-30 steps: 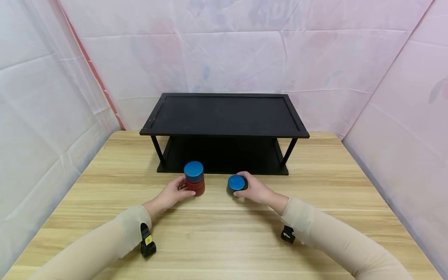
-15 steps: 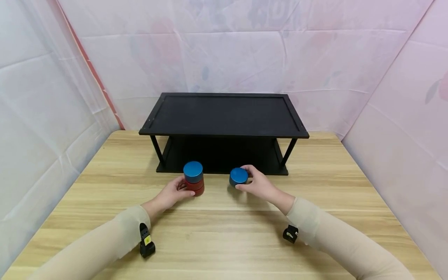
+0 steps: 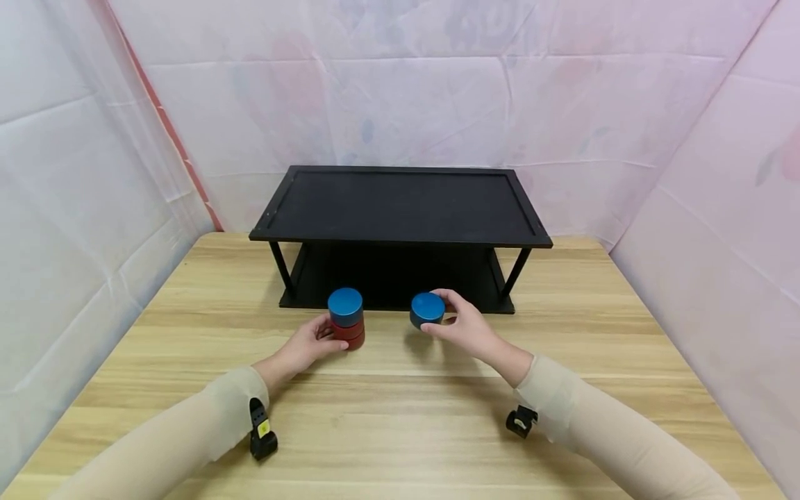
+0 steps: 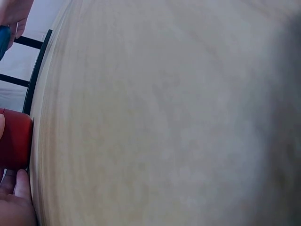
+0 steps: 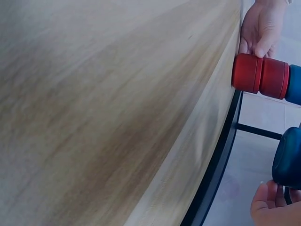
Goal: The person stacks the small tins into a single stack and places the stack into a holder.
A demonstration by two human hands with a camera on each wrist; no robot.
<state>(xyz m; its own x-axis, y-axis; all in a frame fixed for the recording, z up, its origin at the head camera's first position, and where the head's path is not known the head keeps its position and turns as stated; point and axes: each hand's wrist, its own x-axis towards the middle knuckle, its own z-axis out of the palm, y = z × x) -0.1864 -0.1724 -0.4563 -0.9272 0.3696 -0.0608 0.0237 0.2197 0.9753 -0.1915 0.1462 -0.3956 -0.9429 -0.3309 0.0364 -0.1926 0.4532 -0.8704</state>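
Observation:
In the head view, two red round tins are stacked on the table with a blue round tin on top. My left hand grips the lower, red part of the stack from the left, thumb in front. To the right, my right hand pinches a second blue tin between thumb and fingers. This tin is held above the table, a shadow under it. The right wrist view shows the held blue tin apart from the red tins, with the left thumb against their side.
A black two-tier shelf stands just behind both hands, its lower board on the wooden table. Thin posts hold up its top. Pale printed cloth hangs at the back and sides.
My right hand has lifted the blue tin off the table and moved it slightly away from me and to the right. The left hand and the stack have stayed in place.

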